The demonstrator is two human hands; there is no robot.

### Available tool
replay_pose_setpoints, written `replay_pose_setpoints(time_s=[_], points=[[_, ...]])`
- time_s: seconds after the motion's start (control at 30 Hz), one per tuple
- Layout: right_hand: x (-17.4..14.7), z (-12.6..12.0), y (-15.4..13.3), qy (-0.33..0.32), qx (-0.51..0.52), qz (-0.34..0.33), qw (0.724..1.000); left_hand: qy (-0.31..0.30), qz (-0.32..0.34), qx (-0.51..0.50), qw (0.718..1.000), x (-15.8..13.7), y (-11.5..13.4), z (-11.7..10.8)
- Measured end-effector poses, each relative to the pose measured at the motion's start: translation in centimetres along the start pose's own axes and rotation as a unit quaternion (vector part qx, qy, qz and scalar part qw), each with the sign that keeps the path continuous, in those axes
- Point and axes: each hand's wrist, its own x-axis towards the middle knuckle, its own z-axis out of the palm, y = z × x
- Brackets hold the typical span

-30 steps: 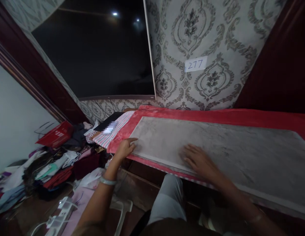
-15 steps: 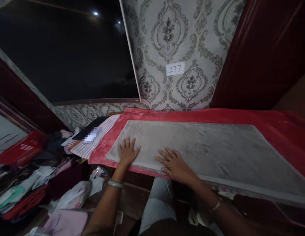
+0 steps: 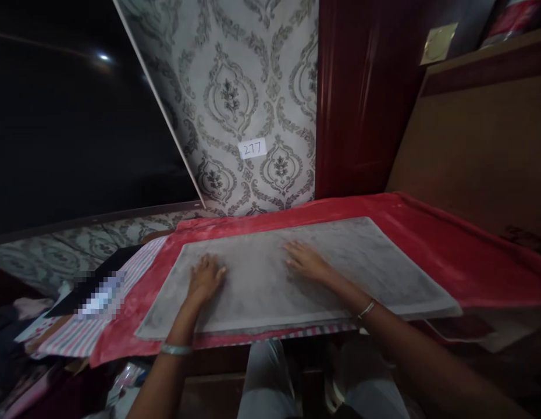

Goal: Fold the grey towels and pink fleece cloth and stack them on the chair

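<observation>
A grey plush cloth [image 3: 248, 291], laid out as a long flat rectangle, rests on a red cloth [image 3: 436, 256]. My left hand [image 3: 206, 277] lies on the left part of the grey cloth with its fingers spread. Near the middle of the same cloth, my right hand [image 3: 306, 260] is flat with the fingers stretched out, a little blurred. Neither hand grips anything. Under the red cloth, a striped cloth [image 3: 70, 337] sticks out at the left and along the front edge.
A large dark television screen [image 3: 78, 116] stands at the back left. A paper slip marked 277 [image 3: 252, 148] is on the patterned wall. A brown panel [image 3: 480, 139] rises at the right. Clothes and bags are piled low on the left.
My view has swung to the right, bringing the brown panel into sight. My right hand has slid farther in over the grey cloth, away from its front edge. Both hands stay flat.
</observation>
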Motion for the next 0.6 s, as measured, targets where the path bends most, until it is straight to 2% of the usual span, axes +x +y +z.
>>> replay_pose_setpoints(time_s=[0.07, 0.13, 0.2, 0.3, 0.37, 0.47, 0.53, 0.6], points=[[0.3, -0.8, 3.0, 0.015, -0.033, 0.069, 0.997, -0.016, 0.051, -0.023, 0.998, 2.3, 3.0, -0.3], [-0.3, -0.9, 5.8, 0.022, -0.051, 0.114, 0.992, -0.029, 0.07, -0.036, 0.996, 3.9, 5.2, 0.3], [-1.4, -0.2, 8.0, 0.031, -0.078, 0.14, 0.987, -0.026, 0.076, -0.034, 0.996, 4.7, 6.4, 1.6], [-2.8, 1.3, 10.0, 0.05, -0.119, 0.149, 0.98, -0.004, 0.075, -0.018, 0.997, 4.6, 6.7, 3.5], [-3.2, 1.9, 10.5, 0.056, -0.126, 0.149, 0.979, -0.006, 0.069, -0.014, 0.997, 4.5, 6.4, 4.0], [-2.5, 1.5, 10.3, 0.033, -0.107, 0.163, 0.98, -0.039, 0.044, -0.012, 0.998, 5.0, 6.7, 3.6], [-1.3, 0.7, 9.7, 0.015, -0.088, 0.171, 0.981, -0.047, 0.031, -0.019, 0.998, 5.8, 7.9, 2.7], [0.4, 0.0, 8.9, 0.01, -0.076, 0.162, 0.984, -0.033, 0.058, -0.037, 0.997, 6.8, 10.1, 1.9]])
